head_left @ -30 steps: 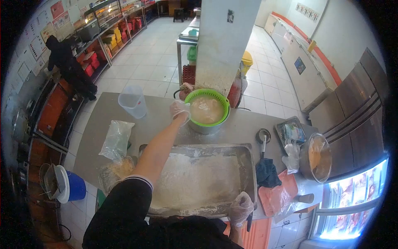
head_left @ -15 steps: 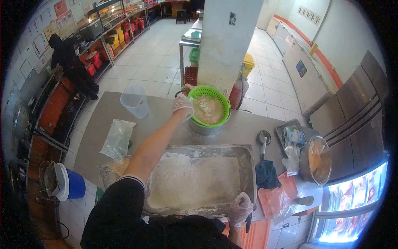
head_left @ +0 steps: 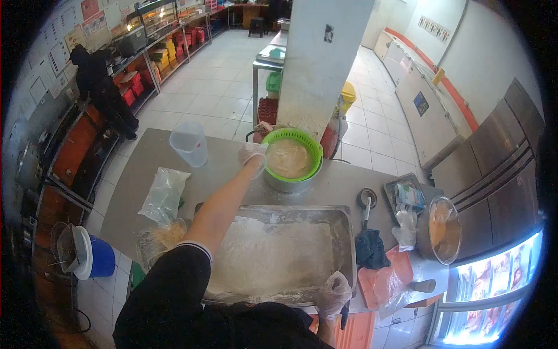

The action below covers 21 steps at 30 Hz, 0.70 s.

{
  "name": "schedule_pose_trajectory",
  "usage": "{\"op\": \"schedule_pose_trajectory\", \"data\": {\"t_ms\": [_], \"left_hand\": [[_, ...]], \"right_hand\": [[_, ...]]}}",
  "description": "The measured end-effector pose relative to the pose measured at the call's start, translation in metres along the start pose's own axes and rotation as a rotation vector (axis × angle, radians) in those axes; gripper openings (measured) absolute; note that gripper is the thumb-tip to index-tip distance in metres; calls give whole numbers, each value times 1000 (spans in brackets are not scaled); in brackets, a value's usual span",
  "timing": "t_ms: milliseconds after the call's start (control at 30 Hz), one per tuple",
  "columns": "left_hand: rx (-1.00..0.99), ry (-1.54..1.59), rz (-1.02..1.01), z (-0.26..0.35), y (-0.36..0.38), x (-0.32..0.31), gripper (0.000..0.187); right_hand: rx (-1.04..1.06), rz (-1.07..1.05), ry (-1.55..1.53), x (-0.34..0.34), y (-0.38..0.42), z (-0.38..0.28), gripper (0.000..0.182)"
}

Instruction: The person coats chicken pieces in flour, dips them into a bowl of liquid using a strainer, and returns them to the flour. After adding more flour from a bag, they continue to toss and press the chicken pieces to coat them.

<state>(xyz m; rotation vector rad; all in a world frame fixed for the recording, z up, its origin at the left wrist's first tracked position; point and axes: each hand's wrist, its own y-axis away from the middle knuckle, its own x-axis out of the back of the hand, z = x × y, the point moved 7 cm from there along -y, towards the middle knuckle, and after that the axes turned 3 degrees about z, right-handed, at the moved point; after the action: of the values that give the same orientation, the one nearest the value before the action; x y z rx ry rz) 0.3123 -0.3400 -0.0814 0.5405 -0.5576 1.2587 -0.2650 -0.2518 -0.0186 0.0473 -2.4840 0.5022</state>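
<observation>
My left hand [head_left: 254, 155], in a clear plastic glove, grips the near-left rim of a green colander [head_left: 302, 139] that sits in a metal bowl [head_left: 286, 184] at the far side of the steel table [head_left: 145, 174]. The colander holds pale wet pieces. My right hand [head_left: 333, 294], also gloved, rests on the near-right corner of a large metal tray [head_left: 349, 232] filled with white flour, right in front of me.
A clear measuring jug [head_left: 189, 143] and plastic bags [head_left: 163, 195] lie left of the tray. On the right are a dark cloth [head_left: 369, 249], a small tray [head_left: 405, 195], a lidded pot [head_left: 440, 228] and orange boards. A white pillar [head_left: 317, 64] stands behind. A person [head_left: 102, 87] works far left.
The colander was tilted up at its left rim half a second ago and now sits level in the bowl again. My right hand has stayed on the tray corner.
</observation>
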Motion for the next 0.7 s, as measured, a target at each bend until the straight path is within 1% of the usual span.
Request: {"op": "schedule_pose_trajectory", "data": {"t_ms": [67, 133, 200, 267, 333, 367, 400, 433, 567, 633, 667, 700], "left_hand": [[20, -40, 9, -6, -6, -6, 50], [67, -76, -20, 14, 20, 22, 49], [17, -75, -48, 22, 24, 20, 45], [-85, -53, -58, 13, 5, -9, 41], [-231, -5, -58, 3, -17, -40, 37], [-255, 3, -68, 6, -19, -42, 35], [-277, 8, -82, 11, -16, -38, 33], [-269, 12, -118, 29, -1, -18, 32], [-339, -112, -249, 45, -6, -10, 37], [-372, -175, -318, 46, -4, -9, 40], [-370, 17, -363, 48, -1, -8, 39], [-368, 211, -408, 47, 6, -7, 38]], "right_hand": [[38, 14, 22, 0, 0, -1, 28], [30, -5, 18, 1, -1, -2, 28], [30, -9, 28, 2, -2, -4, 27], [34, 1, 47, 2, -3, -6, 25], [-16, -32, -26, 0, -4, -3, 23], [-39, -49, -61, -1, -5, -2, 22], [-40, -52, -51, 0, -6, -4, 21], [-39, -54, -41, 2, -7, -8, 19], [-18, -30, -58, 2, -10, -17, 18], [-79, -65, -86, -3, -5, 0, 19], [-107, -76, -100, -5, -4, 8, 19], [-82, -50, -86, -4, -5, 9, 19]]}}
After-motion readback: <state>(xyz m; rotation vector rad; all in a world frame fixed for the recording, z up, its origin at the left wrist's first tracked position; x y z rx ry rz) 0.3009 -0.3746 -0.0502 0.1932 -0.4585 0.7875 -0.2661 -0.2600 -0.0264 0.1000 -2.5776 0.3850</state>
